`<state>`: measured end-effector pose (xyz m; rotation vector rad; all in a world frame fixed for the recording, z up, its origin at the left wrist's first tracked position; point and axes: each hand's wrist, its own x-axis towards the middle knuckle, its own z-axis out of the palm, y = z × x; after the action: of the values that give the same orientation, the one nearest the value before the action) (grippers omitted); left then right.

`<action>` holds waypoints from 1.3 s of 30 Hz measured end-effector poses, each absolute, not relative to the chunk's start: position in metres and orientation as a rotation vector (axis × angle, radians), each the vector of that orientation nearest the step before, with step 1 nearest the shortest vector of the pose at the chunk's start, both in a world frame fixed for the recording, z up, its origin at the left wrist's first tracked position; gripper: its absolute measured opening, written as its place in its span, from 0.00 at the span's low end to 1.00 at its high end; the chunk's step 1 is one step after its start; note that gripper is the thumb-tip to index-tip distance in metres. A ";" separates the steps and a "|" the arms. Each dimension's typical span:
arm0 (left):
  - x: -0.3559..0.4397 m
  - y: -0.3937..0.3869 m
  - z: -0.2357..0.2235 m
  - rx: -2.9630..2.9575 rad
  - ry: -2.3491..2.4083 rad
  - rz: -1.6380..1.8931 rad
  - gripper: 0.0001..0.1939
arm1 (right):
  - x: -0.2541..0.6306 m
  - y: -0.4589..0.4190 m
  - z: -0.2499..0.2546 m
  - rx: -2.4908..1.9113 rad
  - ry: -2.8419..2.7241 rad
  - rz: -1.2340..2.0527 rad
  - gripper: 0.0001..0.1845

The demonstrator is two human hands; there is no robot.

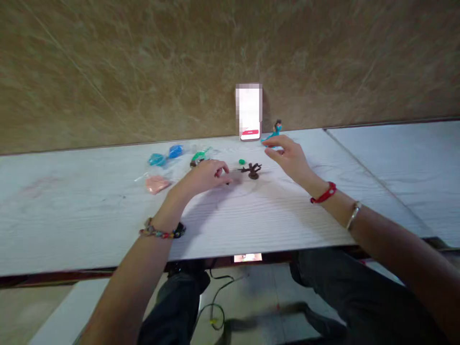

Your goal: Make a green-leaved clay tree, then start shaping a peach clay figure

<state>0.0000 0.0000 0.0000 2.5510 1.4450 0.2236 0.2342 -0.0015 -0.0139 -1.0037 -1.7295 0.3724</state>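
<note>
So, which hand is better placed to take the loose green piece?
Probably the left hand: it is nearer the loose green piece, while the right hand is by the teal figure.

twiggy piece [253,174]: super dark brown
little blob [242,162]: bright green
flat packet [156,184]: kinda peachy pink
tabletop [230,220]: whitish woodgrain
wall [161,72]: brown marble, pale veins

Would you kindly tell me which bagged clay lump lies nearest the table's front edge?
The salmon-pink lump; the teal lump, blue lump and green lump all lie farther back, nearer the wall.
</note>
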 end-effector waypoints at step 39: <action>-0.031 -0.001 -0.002 1.965 1.340 0.146 0.13 | 0.186 -0.066 -0.036 -1.243 -2.515 0.224 0.12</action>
<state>-0.0309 -0.0012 -0.0017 1.9653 1.3401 0.1455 0.1856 -0.0656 -0.0355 -1.2429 -2.5149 0.2242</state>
